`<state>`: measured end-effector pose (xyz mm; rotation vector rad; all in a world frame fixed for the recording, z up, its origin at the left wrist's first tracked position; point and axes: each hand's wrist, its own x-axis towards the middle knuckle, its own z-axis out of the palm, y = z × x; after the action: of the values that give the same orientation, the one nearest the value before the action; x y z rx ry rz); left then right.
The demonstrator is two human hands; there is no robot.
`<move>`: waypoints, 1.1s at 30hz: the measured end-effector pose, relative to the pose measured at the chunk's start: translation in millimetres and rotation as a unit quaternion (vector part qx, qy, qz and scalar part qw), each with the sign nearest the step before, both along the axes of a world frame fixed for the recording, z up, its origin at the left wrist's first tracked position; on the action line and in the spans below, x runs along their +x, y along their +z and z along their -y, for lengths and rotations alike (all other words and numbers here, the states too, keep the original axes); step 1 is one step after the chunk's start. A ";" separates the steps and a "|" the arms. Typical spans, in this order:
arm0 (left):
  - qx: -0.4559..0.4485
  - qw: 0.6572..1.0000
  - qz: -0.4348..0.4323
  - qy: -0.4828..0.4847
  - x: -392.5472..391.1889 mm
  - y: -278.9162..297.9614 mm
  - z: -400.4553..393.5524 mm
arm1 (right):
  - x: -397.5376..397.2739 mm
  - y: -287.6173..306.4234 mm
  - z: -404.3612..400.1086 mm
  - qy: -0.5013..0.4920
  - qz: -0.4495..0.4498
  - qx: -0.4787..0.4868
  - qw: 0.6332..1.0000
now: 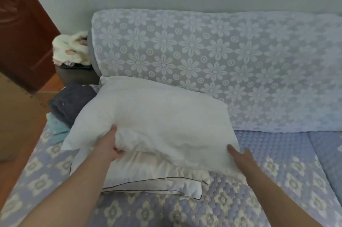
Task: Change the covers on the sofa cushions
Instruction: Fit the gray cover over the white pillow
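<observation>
Covering the frame from largest item down: sofa (240, 180) with a blue patterned throw over the seat and a flowered cloth (203, 51) over the backrest. On the seat at the left end lies a bare white cushion (157, 121), no cover on it, tilted with its far edge against the backrest. Beneath its near edge sits a cream cover (148, 178) with dark piping, flat and apparently empty. Further left, folded dark grey cloth (72, 103) over pale blue cloth (57, 125); whether these are covers cannot be confirmed. Left hand (112, 145) pinches a bunch of the cushion's near edge, fingers curled. Right hand (240, 156) rests on the right corner, fingers straight and slightly spread. Assessment: stripping appears done for this cushion; fitting a cover remains, and no other cushion is visible
</observation>
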<state>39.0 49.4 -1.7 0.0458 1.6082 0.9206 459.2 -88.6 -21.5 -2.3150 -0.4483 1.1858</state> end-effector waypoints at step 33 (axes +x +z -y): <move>-0.083 0.869 -0.183 -0.453 187.0 -13.4 165.6 | 67.5 -33.0 47.8 0.146 -0.036 -0.030 0.988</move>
<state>226.0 -116.2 -15.2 0.8289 1.7237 0.0291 526.8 -136.4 -54.5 -2.3036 -0.7548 1.4327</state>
